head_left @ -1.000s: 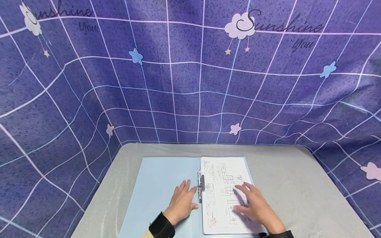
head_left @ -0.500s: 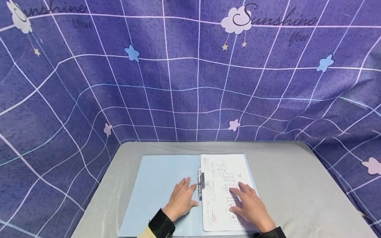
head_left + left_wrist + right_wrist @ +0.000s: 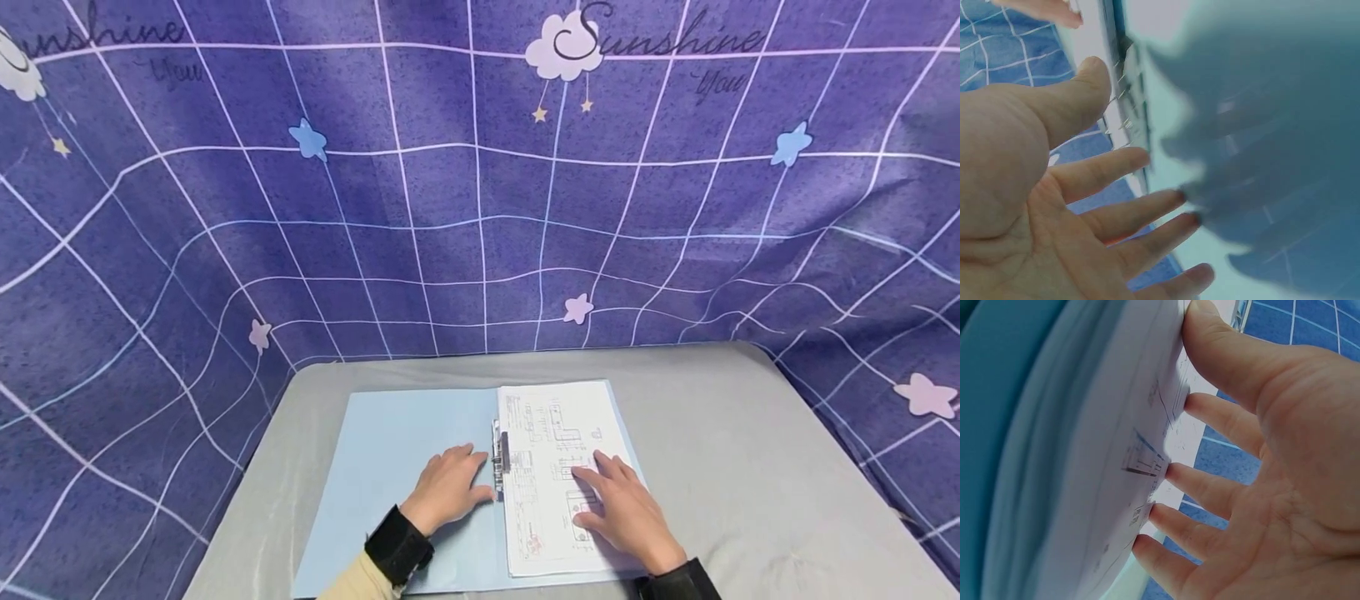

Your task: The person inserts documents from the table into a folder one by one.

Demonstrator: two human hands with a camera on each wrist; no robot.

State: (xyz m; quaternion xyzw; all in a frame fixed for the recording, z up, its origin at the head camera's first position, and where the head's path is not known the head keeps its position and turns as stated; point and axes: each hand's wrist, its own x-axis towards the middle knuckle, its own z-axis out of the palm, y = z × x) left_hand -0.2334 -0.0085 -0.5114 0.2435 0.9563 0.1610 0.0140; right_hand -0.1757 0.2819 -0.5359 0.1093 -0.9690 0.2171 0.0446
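Observation:
A light blue folder [image 3: 397, 429] lies spread out on the grey table. On its right half sits a stack of white sheets [image 3: 536, 517] printed with technical drawings. A metal clip with a dark bar [image 3: 501, 458] holds the stack's left edge near the fold. My left hand [image 3: 446, 487] is over the bare left cover, fingers spread, thumb close to the clip. In the left wrist view, its fingertips are at the glossy cover. My right hand [image 3: 626, 512] touches the top sheet with spread fingertips, as the right wrist view also shows; neither hand grips anything.
The grey cloth-covered table [image 3: 720, 450] extends on both sides of the folder. A purple curtain [image 3: 450, 192] with grid lines, clouds and stars hangs behind the table and along its sides.
My right hand has moved left and down onto the sheet. The left hand has turned slightly, its thumb nearer the clip. The head view has shifted a little.

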